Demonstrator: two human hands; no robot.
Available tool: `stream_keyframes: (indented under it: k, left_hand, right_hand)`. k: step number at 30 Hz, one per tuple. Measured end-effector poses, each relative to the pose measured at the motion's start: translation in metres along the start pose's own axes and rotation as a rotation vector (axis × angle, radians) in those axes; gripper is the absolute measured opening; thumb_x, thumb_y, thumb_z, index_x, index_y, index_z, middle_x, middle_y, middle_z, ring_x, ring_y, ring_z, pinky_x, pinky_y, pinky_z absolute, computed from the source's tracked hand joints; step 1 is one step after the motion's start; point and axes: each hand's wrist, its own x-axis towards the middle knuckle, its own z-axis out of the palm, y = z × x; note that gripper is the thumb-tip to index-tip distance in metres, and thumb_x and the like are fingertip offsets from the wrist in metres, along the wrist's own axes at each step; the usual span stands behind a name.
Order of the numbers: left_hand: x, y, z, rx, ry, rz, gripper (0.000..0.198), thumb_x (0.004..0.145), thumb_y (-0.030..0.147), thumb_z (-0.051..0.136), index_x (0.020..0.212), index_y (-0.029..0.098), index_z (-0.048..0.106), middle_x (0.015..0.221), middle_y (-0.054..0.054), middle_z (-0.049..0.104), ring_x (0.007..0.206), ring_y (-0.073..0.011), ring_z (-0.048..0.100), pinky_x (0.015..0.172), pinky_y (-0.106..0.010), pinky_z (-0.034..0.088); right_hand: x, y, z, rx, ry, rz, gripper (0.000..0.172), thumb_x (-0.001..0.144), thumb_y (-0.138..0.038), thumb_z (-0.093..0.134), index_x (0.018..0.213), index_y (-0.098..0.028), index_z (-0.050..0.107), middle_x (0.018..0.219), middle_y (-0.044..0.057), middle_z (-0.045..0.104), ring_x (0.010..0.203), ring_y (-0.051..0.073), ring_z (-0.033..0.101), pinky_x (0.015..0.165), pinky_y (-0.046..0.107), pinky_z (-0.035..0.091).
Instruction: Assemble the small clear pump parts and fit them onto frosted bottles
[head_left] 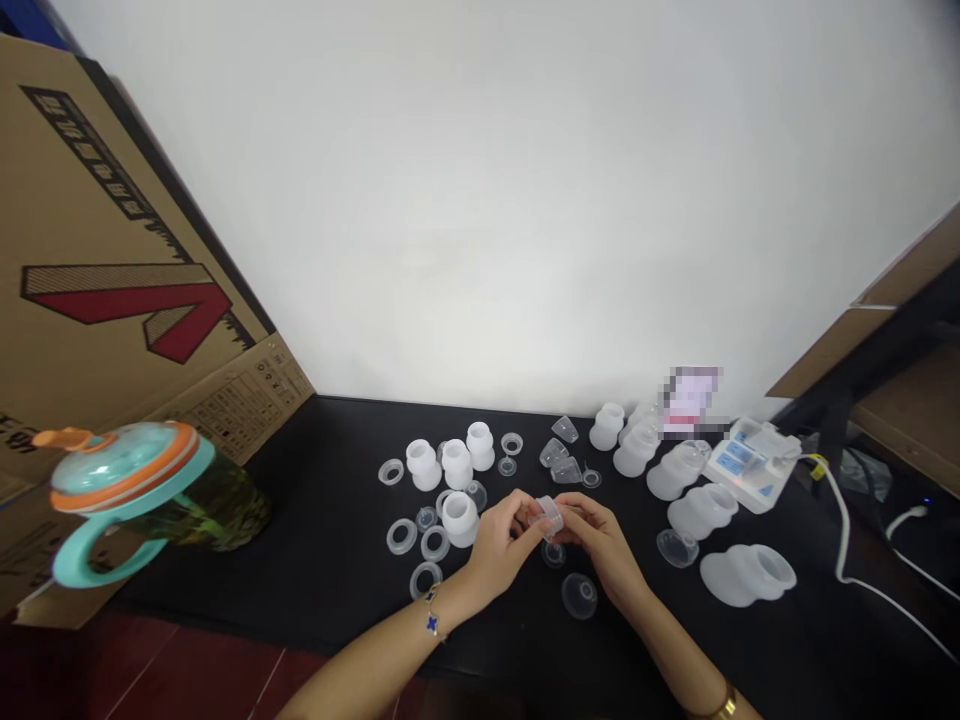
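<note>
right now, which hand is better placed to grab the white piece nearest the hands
Probably the left hand: the white piece stands beside it, while the right hand is farther over. Both hold the small clear part, so the left would need to let go first.

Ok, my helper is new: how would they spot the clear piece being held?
Above the black table, the left hand and right hand meet. The small clear piece is between them; unlike the loose pieces around it, this one is held.
</note>
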Motion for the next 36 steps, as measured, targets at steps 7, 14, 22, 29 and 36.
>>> stream_keyframes:
  k: [7, 14, 22, 29, 36]
  left_hand:
    - [0.0002, -0.001, 0.0001, 0.02, -0.013, 0.018, 0.021, 0.094, 0.04, 0.063, 0.089, 0.019, 0.061, 0.081, 0.001, 0.063, 0.071, -0.0151, 0.06, 0.063, -0.024, 0.045]
    - [0.0003, -0.002, 0.0011, 0.021, -0.026, 0.008, 0.022, 0.092, 0.04, 0.067, 0.101, 0.02, 0.062, 0.087, -0.001, 0.068, 0.076, -0.0164, 0.063, 0.063, -0.024, 0.047]
    - [-0.0003, -0.0064, 0.0032, 0.016, -0.007, -0.019, 0.054, 0.084, 0.038, 0.076, 0.131, 0.024, 0.052, 0.095, -0.001, 0.068, 0.078, -0.0173, 0.065, 0.063, -0.026, 0.053]
    - [0.0005, -0.0024, 0.0023, 0.121, -0.037, 0.01, 0.054, 0.082, 0.038, 0.079, 0.132, 0.029, 0.062, 0.112, -0.003, 0.072, 0.081, -0.0183, 0.065, 0.066, -0.028, 0.055]
    - [-0.0009, -0.0009, 0.0034, 0.103, -0.021, -0.007, 0.045, 0.087, 0.038, 0.073, 0.128, 0.025, 0.064, 0.112, -0.005, 0.073, 0.08, -0.0188, 0.066, 0.063, -0.028, 0.055]
  right_hand:
    - [0.0008, -0.0023, 0.0024, 0.0, 0.005, -0.025, 0.029, 0.08, -0.049, 0.081, 0.087, -0.021, 0.076, 0.088, 0.005, 0.073, 0.077, 0.02, 0.064, 0.066, 0.029, 0.056]
    - [0.001, -0.0008, 0.0002, -0.001, 0.056, -0.047, 0.031, 0.08, -0.05, 0.081, 0.087, -0.02, 0.075, 0.086, 0.005, 0.069, 0.077, 0.02, 0.061, 0.064, 0.029, 0.056]
    - [0.0018, -0.0005, -0.001, -0.001, 0.08, -0.037, 0.029, 0.081, -0.048, 0.079, 0.087, -0.02, 0.074, 0.086, 0.004, 0.067, 0.079, 0.02, 0.062, 0.065, 0.027, 0.054]
    - [0.0027, 0.0005, -0.0022, -0.013, 0.105, -0.039, 0.033, 0.079, -0.052, 0.08, 0.085, -0.02, 0.073, 0.082, 0.003, 0.066, 0.078, 0.021, 0.061, 0.063, 0.027, 0.053]
    - [-0.0005, -0.0031, 0.0001, 0.005, 0.083, -0.024, 0.032, 0.082, -0.052, 0.077, 0.085, -0.021, 0.072, 0.083, 0.003, 0.064, 0.077, 0.021, 0.06, 0.063, 0.028, 0.055]
